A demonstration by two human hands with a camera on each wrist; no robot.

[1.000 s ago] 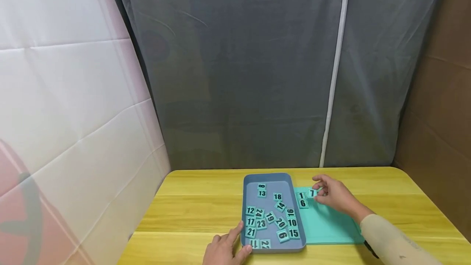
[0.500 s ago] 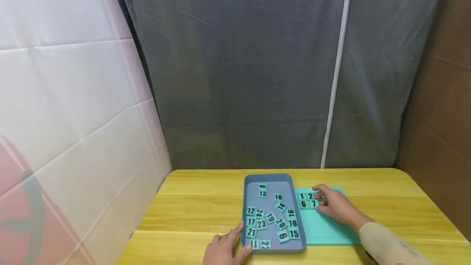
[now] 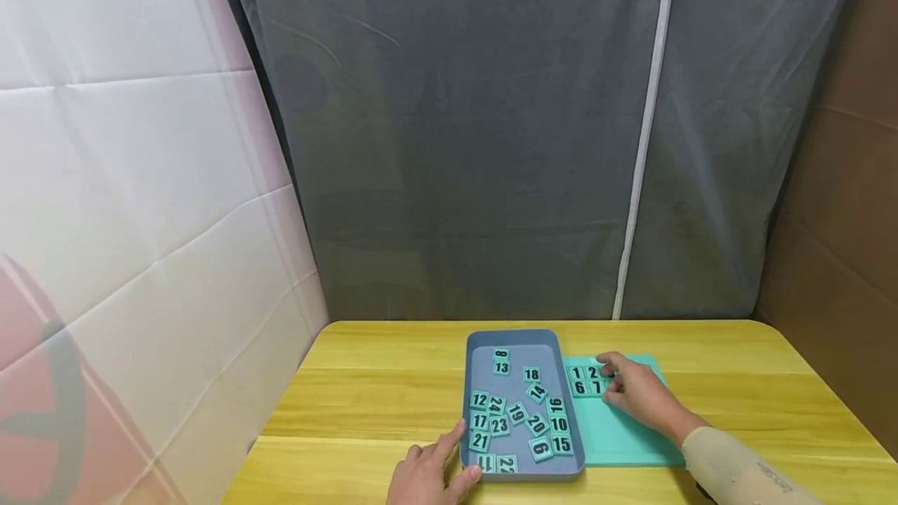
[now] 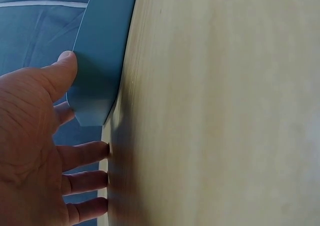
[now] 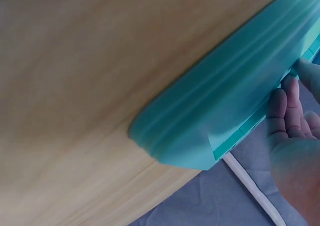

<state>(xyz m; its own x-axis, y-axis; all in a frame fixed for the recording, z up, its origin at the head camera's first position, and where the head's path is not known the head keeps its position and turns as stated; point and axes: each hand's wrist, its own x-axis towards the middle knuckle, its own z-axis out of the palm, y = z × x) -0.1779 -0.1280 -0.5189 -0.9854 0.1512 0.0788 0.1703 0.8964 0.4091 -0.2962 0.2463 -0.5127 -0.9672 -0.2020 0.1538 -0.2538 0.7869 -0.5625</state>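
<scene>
Grey cloth curtain (image 3: 456,139) hangs behind a yellow wood-grain table (image 3: 365,396), with a white sheet (image 3: 140,139) to the left and a brown panel (image 3: 842,178) to the right, apparently to screen off the workspace. A blue-grey tray (image 3: 526,345) stands lengthwise beside a teal board (image 3: 624,443), their edges meeting in the head view, a placement that likely keeps the reach between them short. A beige sleeve (image 3: 737,470) leads to the person's right hand (image 3: 645,392), which is over the far part of the board. Its fingers bend toward the thumb just beside the pieces there; whether they pinch one cannot be told, as the fingertips hide what lies beneath. The left hand (image 3: 428,478) is at the tray's near left corner, fingers spread and fairly straight, thumb and index finger touching the tray, probably to keep it from sliding. Smallest are the numbered tiles (image 3: 479,400). On the board, tile 1 (image 3: 576,372) and tile 2 (image 3: 592,372) sit side by side, with tile 6 (image 3: 579,387) and tile 7 (image 3: 597,387) lined up nearer the person, seemingly squared for easy reading. Others lie face up in the tray at mixed angles, their numbers visible for picking out.
</scene>
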